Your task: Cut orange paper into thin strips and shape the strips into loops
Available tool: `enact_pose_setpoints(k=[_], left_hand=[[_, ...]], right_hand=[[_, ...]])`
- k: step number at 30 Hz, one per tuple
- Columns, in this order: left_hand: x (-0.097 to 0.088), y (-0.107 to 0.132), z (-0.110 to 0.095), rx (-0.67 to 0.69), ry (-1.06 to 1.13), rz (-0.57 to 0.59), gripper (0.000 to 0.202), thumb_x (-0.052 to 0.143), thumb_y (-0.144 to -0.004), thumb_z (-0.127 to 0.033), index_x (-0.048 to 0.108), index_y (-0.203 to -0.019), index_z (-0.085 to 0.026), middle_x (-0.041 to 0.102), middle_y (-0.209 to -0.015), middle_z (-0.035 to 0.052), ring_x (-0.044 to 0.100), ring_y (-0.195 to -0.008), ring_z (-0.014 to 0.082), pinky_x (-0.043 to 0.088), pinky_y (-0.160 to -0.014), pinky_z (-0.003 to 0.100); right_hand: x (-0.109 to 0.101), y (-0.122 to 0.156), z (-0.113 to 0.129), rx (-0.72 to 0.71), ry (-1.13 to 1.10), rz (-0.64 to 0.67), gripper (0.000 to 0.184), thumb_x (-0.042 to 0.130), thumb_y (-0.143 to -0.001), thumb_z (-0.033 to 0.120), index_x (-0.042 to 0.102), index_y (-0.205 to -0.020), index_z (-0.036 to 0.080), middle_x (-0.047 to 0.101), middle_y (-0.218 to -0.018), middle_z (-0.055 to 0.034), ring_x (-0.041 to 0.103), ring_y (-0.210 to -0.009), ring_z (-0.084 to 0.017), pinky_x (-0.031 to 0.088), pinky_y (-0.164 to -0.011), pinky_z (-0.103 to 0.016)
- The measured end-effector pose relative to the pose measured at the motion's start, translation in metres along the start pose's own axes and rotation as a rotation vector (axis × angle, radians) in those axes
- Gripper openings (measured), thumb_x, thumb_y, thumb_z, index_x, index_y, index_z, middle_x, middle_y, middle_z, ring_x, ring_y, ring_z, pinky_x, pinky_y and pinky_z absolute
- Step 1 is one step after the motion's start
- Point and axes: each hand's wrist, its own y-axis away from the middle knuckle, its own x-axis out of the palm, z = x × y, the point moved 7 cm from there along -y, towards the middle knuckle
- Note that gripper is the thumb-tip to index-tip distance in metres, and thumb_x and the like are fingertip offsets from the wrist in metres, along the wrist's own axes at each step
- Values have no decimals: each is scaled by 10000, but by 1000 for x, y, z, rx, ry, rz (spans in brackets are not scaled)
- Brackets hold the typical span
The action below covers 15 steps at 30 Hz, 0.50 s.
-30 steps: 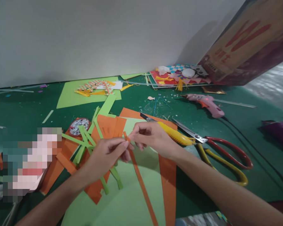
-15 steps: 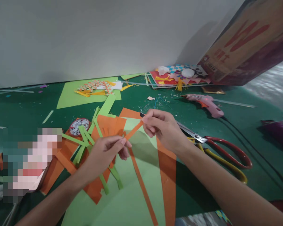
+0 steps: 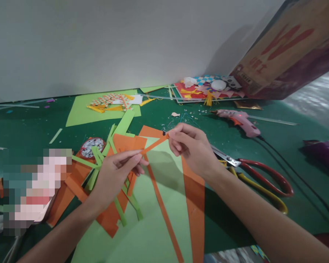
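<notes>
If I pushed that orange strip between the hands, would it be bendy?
Probably bendy: the orange strip looks like thin paper. It's likely very light, since the left hand and right hand just pinch it. Being so narrow, it might tear if yanked.

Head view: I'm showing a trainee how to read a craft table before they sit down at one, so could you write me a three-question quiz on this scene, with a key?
1. Which thing spans the gap between the left hand and the right hand?
a) a yellow tassel
b) an orange paper strip
c) a pair of scissors

2. True or false: the pink hot glue gun lies to the right of the right hand.

3. Fill in the colour: the orange-and-white woven paper piece lies on a ____ paper sheet.

Key: 1. b; 2. true; 3. light green.
</notes>
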Motion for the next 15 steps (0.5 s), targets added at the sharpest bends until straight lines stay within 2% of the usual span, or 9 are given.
enact_pose_setpoints(k=[3, 8, 11, 13, 15], left_hand=[[0, 1, 3, -25, 17, 3, 113, 661, -795, -276, 715, -818, -179, 731, -714, 5, 621, -568, 90, 504, -569, 187], [7, 3, 10, -139, 63, 103, 270, 686, -782, -331, 666, -1011, -191, 752, -861, 32, 646, -634, 109, 490, -551, 194], [15, 4, 11, -186, 81, 219, 258, 577, -860, -392, 696, -870, -164, 737, -788, 41, 640, -633, 111, 480, -573, 200], [20, 6, 12, -218, 104, 289, 365, 512, -892, -421, 688, -728, -147, 712, -712, 43, 631, -609, 111, 474, -587, 208], [24, 7, 15, -276, 133, 342, 420, 488, -898, -442, 669, -667, -142, 684, -657, 38, 611, -572, 109, 461, -574, 214]], right_hand=[[-2, 0, 0, -20, 1, -17, 183, 640, -738, 185, 553, -577, 175, 401, -424, 73, 405, -386, -53, 275, -404, -217], [2, 2, -4, 1, 45, 42, 165, 654, -750, 227, 568, -617, 176, 413, -417, 78, 404, -385, -57, 273, -410, -220], [11, 5, -9, 39, 112, 126, 170, 674, -740, 277, 579, -650, 170, 435, -421, 75, 399, -397, -61, 287, -418, -219], [17, 7, -12, 66, 146, 188, 204, 683, -735, 323, 577, -658, 166, 452, -430, 69, 396, -406, -62, 306, -425, -220], [22, 9, -15, 85, 172, 244, 241, 687, -730, 368, 576, -663, 165, 463, -443, 64, 402, -411, -64, 323, -429, -220]])
